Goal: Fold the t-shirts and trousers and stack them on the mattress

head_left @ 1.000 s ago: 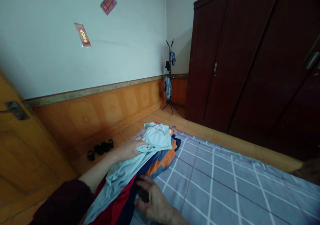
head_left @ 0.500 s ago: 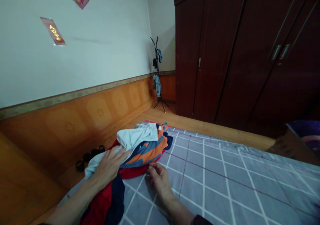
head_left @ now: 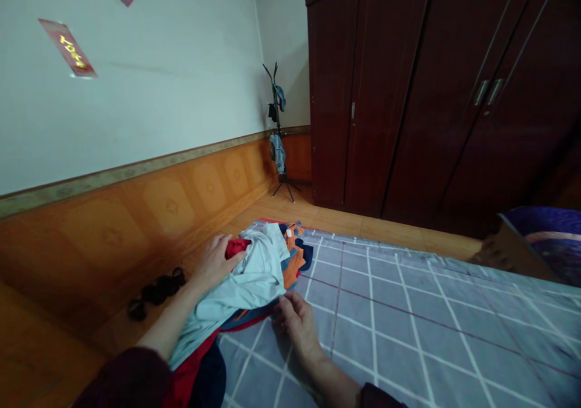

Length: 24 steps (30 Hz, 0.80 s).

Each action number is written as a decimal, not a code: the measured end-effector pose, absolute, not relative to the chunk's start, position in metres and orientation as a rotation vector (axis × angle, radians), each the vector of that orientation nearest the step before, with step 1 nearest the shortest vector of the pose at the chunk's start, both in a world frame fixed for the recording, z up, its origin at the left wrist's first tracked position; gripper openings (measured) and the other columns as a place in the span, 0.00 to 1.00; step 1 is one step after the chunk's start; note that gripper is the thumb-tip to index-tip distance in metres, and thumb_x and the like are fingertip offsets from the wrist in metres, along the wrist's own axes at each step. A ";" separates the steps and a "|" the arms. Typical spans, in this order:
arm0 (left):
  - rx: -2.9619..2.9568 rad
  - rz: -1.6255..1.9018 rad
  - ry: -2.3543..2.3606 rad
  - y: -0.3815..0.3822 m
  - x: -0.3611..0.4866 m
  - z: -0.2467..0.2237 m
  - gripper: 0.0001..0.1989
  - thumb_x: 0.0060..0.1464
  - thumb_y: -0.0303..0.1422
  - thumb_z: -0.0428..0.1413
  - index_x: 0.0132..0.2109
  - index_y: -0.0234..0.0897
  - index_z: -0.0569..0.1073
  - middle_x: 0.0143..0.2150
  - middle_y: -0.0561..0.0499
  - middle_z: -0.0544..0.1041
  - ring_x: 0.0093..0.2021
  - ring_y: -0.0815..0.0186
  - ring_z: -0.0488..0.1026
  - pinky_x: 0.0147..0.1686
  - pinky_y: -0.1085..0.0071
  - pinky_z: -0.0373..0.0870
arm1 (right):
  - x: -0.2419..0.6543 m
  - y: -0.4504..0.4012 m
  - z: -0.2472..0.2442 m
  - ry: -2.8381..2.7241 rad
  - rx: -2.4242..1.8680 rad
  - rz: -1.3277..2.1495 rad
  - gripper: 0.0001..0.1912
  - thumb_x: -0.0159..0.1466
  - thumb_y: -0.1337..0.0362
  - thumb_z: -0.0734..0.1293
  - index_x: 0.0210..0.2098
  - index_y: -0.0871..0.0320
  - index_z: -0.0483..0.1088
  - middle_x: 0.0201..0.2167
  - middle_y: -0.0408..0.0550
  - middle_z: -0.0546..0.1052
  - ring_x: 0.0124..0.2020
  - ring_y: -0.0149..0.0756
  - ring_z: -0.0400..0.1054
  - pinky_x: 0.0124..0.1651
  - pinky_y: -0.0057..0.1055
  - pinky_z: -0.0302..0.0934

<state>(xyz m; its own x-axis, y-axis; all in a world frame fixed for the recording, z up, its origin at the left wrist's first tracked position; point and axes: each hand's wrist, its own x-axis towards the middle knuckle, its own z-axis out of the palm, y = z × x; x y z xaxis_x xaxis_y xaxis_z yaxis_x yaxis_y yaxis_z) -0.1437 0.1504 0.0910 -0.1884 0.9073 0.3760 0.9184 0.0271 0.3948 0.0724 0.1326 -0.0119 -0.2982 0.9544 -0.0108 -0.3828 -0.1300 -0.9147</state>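
A pile of clothes lies at the left edge of the bed. On top is a pale blue-white garment [head_left: 245,281], spread over an orange and blue garment [head_left: 294,266] and a red one [head_left: 195,359]. My left hand [head_left: 216,261] is at the far left side of the pile, its fingers curled round bunched red cloth [head_left: 236,247]. Near the right edge of the pale garment, my right hand [head_left: 295,317] has thumb and fingers pressed together at the cloth's border. Dark blue cloth [head_left: 211,371] hangs at the near end.
The bed has a grey checked sheet [head_left: 394,317]. Dark shoes [head_left: 157,290] stand on the floor at left. Beyond the bed are a coat rack [head_left: 278,129] and a dark red wardrobe [head_left: 376,93]. A box [head_left: 521,250] with purple cloth stands at right.
The pale garment now spreads further toward me and the right, over the orange and blue one. My left hand has moved up and away, onto red cloth. The view has turned slightly right.
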 end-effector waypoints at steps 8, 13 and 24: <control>-2.077 -0.942 -2.383 0.157 -0.113 0.040 0.29 0.56 0.47 0.51 0.61 0.40 0.62 0.59 0.43 0.69 0.59 0.52 0.66 0.56 0.57 0.61 | 0.072 0.143 -0.012 -1.032 -0.826 1.631 0.26 0.50 0.41 0.70 0.31 0.59 0.71 0.16 0.41 0.69 0.14 0.29 0.59 0.16 0.26 0.53; -1.921 -1.388 -2.319 0.162 -0.136 0.027 0.23 0.58 0.44 0.47 0.54 0.35 0.69 0.54 0.42 0.73 0.55 0.57 0.69 0.55 0.61 0.64 | 0.068 0.144 -0.019 -0.996 -0.863 1.605 0.25 0.46 0.41 0.71 0.19 0.57 0.66 0.10 0.38 0.65 0.12 0.27 0.56 0.14 0.24 0.49; -2.083 -0.953 -1.890 0.079 -0.100 0.057 0.30 0.48 0.41 0.59 0.58 0.39 0.65 0.56 0.43 0.70 0.56 0.53 0.66 0.55 0.55 0.61 | 0.098 0.143 0.065 -0.826 -0.560 1.699 0.17 0.48 0.52 0.74 0.29 0.58 0.74 0.27 0.43 0.76 0.26 0.29 0.66 0.31 0.26 0.63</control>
<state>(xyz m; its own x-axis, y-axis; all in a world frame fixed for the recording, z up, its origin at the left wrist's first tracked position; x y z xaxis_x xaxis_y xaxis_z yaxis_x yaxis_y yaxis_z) -0.1005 0.0785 0.0574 -0.0086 0.8312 0.5558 0.9413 -0.1809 0.2851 0.0979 0.1429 0.0652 -0.2767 0.9598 0.0464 -0.6289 -0.1444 -0.7640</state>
